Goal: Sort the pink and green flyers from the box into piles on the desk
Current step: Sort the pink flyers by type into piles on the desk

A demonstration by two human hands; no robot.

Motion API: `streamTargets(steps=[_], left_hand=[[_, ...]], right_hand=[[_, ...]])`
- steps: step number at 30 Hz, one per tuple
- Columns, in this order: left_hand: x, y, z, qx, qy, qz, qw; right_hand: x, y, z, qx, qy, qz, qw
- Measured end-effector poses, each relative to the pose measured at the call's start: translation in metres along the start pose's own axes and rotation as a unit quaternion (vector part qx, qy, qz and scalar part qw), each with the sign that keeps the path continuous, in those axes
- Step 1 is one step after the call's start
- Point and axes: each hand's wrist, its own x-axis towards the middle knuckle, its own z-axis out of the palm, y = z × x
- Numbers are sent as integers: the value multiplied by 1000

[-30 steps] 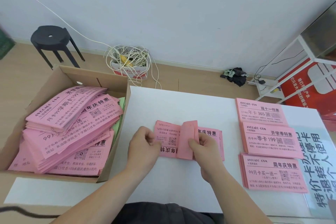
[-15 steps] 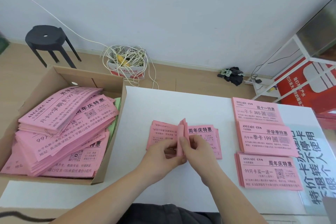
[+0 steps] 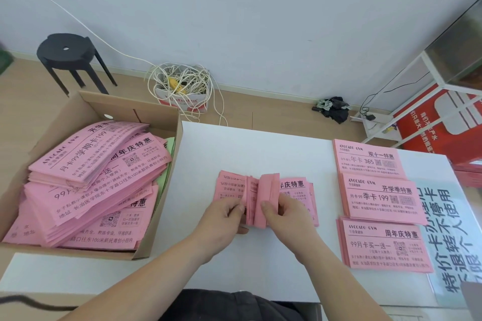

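A small stack of pink flyers (image 3: 293, 187) lies mid-desk, its middle sheets lifted upright. My left hand (image 3: 224, 219) pinches the left part of the stack. My right hand (image 3: 289, 219) pinches the raised sheets (image 3: 268, 190) between thumb and fingers. A cardboard box (image 3: 167, 185) at the left holds many pink flyers (image 3: 91, 177), with green flyers (image 3: 168, 147) peeking out at its right side. Three sorted pink piles lie in a column at the right: far pile (image 3: 367, 157), middle pile (image 3: 379, 198), near pile (image 3: 386, 245).
The white desk (image 3: 234, 146) carries a pale printed sheet (image 3: 451, 242) at its right edge. On the floor behind stand a black stool (image 3: 67, 57), a small box of tangled cord (image 3: 182, 88), dark cloth (image 3: 333, 108) and a white rack with red signs (image 3: 443, 117).
Both hands keep leafing through the central stack. More sheets now stand raised between the thumbs, and the left hand has shifted back left a little from half a second ago.
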Motion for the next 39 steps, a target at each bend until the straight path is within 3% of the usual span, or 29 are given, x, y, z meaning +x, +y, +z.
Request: streamTargets(steps=[7, 11, 17, 23, 26, 29, 39], left_hand=[[-3, 2, 7, -43, 107, -13, 993], [0, 2, 3, 92, 177, 2, 980], [4, 1, 7, 150, 172, 11, 974], [2, 3, -4, 316, 185, 27, 930], [2, 3, -7, 214, 123, 75, 966], [-2, 1, -2, 139, 40, 46, 989], [9, 11, 2, 118, 39, -8, 992]], right_hand=[[0, -2, 1, -20, 11, 6, 1000], [1, -2, -1, 1, 12, 18, 1000], [0, -1, 1, 0, 18, 16, 1000], [1, 1, 0, -5, 10, 14, 1000], [1, 2, -1, -6, 15, 6, 1000], [1, 2, -1, -9, 18, 3, 1000], [2, 8, 4, 9, 12, 5, 1000]])
